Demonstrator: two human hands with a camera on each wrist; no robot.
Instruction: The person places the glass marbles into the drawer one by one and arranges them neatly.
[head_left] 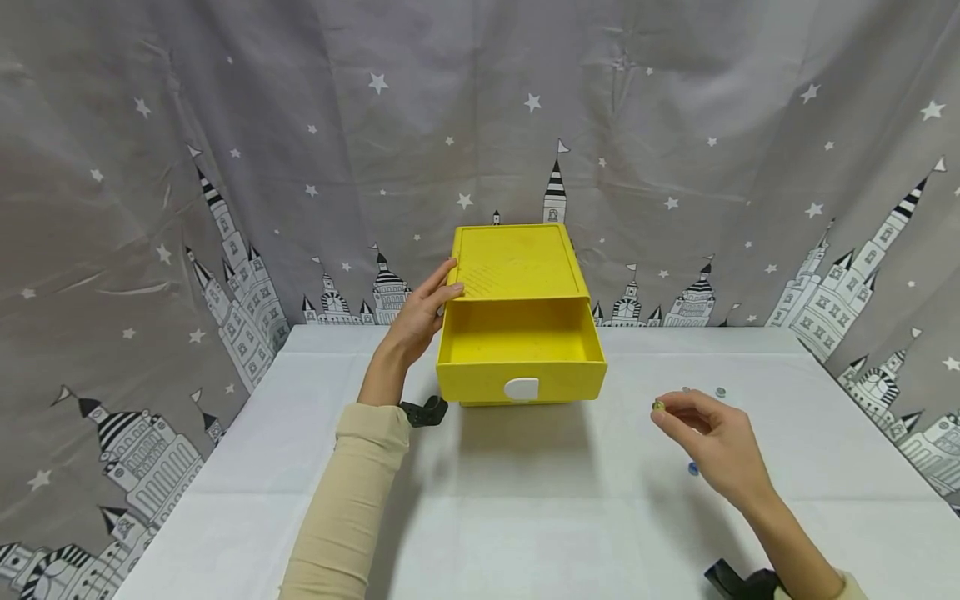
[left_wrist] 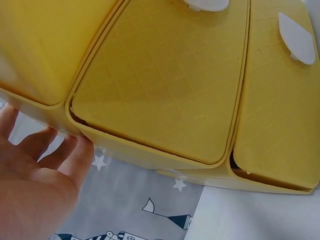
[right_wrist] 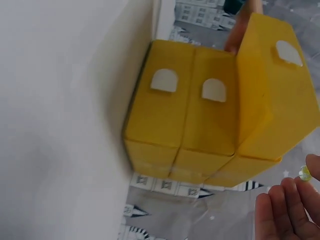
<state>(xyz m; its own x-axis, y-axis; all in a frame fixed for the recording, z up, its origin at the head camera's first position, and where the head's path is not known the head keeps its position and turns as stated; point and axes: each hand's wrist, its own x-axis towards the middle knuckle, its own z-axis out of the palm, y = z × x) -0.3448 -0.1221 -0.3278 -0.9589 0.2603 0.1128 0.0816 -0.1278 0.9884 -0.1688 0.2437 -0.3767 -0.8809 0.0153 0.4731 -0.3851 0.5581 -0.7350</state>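
Note:
A yellow drawer unit (head_left: 517, 262) with stacked drawers and white handles stands on the table. Its top drawer (head_left: 525, 383) is pulled out, and its visible interior holds nothing. My left hand (head_left: 417, 321) rests against the unit's upper left side; in the left wrist view its fingers (left_wrist: 75, 155) touch the side wall. Right of the unit, my right hand (head_left: 716, 442) is raised above the table. Between thumb and fingertips it pinches a small shiny yellow-green piece (right_wrist: 305, 173), round-looking; its exact kind is unclear.
On the white-covered table (head_left: 540, 533) by the right hand lie a small blue round piece (head_left: 693, 468) and a small greyish one (head_left: 720, 392), with another partly hidden behind the fingers. A grey curtain (head_left: 450, 108) with castles and stars hangs behind.

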